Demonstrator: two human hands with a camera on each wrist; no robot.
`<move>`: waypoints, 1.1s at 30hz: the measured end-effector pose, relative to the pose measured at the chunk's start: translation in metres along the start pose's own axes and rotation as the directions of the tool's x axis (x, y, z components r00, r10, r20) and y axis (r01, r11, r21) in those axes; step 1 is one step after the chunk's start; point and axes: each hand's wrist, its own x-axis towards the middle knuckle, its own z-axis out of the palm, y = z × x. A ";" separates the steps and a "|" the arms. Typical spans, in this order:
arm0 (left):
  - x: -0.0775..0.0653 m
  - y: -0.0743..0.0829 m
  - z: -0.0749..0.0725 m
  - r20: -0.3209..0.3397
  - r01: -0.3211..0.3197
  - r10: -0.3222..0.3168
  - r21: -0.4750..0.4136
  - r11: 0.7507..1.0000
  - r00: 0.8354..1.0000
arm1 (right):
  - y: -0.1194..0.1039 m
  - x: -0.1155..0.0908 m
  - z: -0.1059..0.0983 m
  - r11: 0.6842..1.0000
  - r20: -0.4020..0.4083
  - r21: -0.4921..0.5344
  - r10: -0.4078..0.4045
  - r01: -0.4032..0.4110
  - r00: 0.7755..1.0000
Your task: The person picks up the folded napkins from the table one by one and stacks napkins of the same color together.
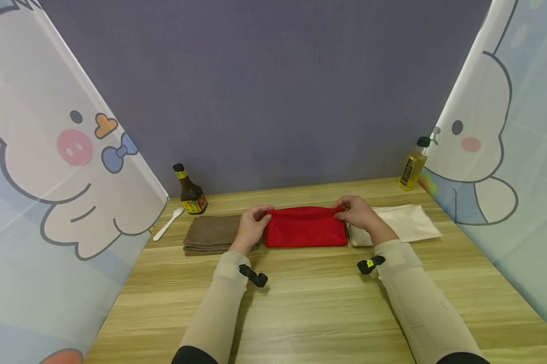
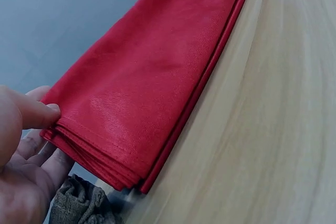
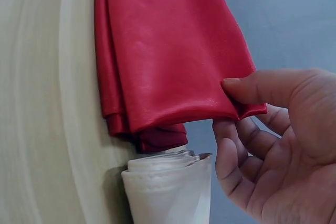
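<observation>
A folded red cloth [image 1: 306, 227] lies in layers between a folded brown cloth [image 1: 213, 231] and a folded cream cloth [image 1: 403, 222]. My left hand [image 1: 253, 227] pinches its far left corner between thumb and fingers. At the far right corner my right hand [image 1: 357, 215] pinches the upper fabric. Both wrist views show the far edge of the red cloth [image 2: 142, 77] raised, while its near folded edge stays low at the table. In the right wrist view the end of the cream cloth [image 3: 168, 187] sits just beyond the red layers.
A dark sauce bottle [image 1: 192, 194] stands at the back left, with a white spoon [image 1: 168, 224] beside it. At the back right is a bottle of yellow oil [image 1: 413, 164]. A grey wall [image 1: 273, 101] closes off the far side of the wooden table [image 1: 309, 303].
</observation>
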 end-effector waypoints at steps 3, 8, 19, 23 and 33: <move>0.000 0.002 0.000 0.026 -0.004 0.004 0.000 1.000 1.000 | 0.002 0.000 0.001 1.000 -0.009 -0.019 0.013 -0.013 1.000; 0.000 0.002 0.001 0.086 0.029 -0.029 -0.002 1.000 0.996 | 0.003 0.000 0.002 0.998 -0.038 -0.054 0.031 -0.033 0.999; 0.001 -0.001 0.003 0.098 0.031 -0.040 0.097 0.995 0.994 | 0.007 0.005 0.010 0.990 -0.089 -0.134 0.028 -0.039 0.996; 0.000 0.000 0.005 0.088 0.029 -0.043 0.150 0.988 0.995 | 0.007 0.006 0.012 0.987 -0.096 -0.152 0.029 -0.044 0.995; -0.001 0.001 0.006 0.126 0.020 -0.044 0.184 0.983 0.991 | 0.005 0.005 0.015 0.976 -0.091 -0.216 0.017 -0.037 0.996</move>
